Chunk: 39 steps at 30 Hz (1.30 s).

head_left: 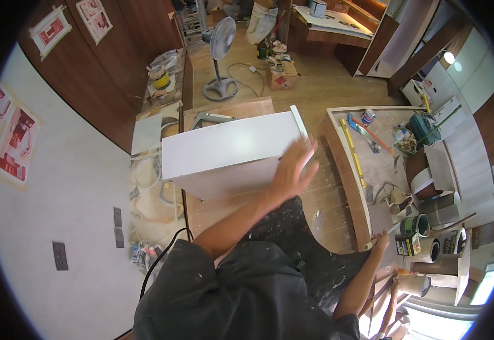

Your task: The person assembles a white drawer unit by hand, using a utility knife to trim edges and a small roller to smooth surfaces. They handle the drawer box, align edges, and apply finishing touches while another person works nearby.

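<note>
A white box-shaped cabinet piece, like a drawer [230, 139], lies in front of me with a slightly wider panel [299, 122] at its right end. My left hand [293, 173] is at that end panel, fingers spread and a little blurred. Whether the palm presses on the panel or only hovers, I cannot tell. Lower right, my right hand [378, 242] is closed around a slim tool with a pale handle [369, 246]; its working end is hard to make out. Behind the drawer lies a grey tool with a pale handle [218, 118] on the brown board [264, 106].
A low-walled tray-like panel [346, 181] at right bears a yellow level [353, 153] and tools. Paint tins [415, 225] crowd the right side. A standing fan [222, 45] and a cardboard box [281, 73] are farther back. Another person's arm [391, 303] shows lower right.
</note>
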### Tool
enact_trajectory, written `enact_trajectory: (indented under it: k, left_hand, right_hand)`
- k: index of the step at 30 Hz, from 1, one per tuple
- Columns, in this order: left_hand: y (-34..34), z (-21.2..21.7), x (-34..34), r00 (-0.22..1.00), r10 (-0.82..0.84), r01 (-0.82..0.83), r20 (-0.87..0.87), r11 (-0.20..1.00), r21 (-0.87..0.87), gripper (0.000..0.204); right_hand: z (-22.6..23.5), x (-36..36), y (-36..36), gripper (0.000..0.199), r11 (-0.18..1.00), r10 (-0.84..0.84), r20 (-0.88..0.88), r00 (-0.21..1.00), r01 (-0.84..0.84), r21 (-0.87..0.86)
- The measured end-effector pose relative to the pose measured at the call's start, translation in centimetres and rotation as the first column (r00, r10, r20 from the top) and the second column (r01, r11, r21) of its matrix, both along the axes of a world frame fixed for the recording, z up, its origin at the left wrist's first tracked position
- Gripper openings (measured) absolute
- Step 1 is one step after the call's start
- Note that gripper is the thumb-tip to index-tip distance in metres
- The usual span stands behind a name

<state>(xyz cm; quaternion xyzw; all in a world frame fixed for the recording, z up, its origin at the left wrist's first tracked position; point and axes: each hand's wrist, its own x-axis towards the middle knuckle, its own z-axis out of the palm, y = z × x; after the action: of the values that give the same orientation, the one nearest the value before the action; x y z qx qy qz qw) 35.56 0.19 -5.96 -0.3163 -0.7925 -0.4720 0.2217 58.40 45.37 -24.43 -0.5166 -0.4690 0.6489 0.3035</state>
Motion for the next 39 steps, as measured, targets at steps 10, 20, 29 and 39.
enact_trajectory:
  k: [10, 20, 29, 39]
  left_hand:
    - [-7.5, -2.2, -9.6, 0.896, 0.428, -0.253, 0.119, 0.712, -0.655, 0.079]
    - [-27.2, -0.5, -5.4, 0.489, 0.871, -0.521, 0.055, 0.342, -0.782, 0.09]
    - [-9.3, 0.8, -10.6, 0.989, -0.067, 0.129, 0.134, 0.834, -0.537, 0.077]
    - [-1.8, 0.6, -12.4, 0.928, -0.371, 0.241, 0.035, 0.526, -0.816, 0.098]
  right_hand:
    - [-0.9, -0.5, -0.6, 0.021, 0.999, -0.026, 0.014, 1.0, 0.027, -0.018]
    - [0.5, -1.6, -2.1, 0.02, 0.999, 0.008, -0.029, 1.0, -0.009, -0.051]
    - [-0.8, -1.7, -1.9, 0.02, 1.0, 0.027, 0.057, 0.998, -0.028, 0.011]
    - [1.4, 0.7, -2.4, 0.031, 0.997, -0.01, -0.035, 0.999, 0.012, 0.077]
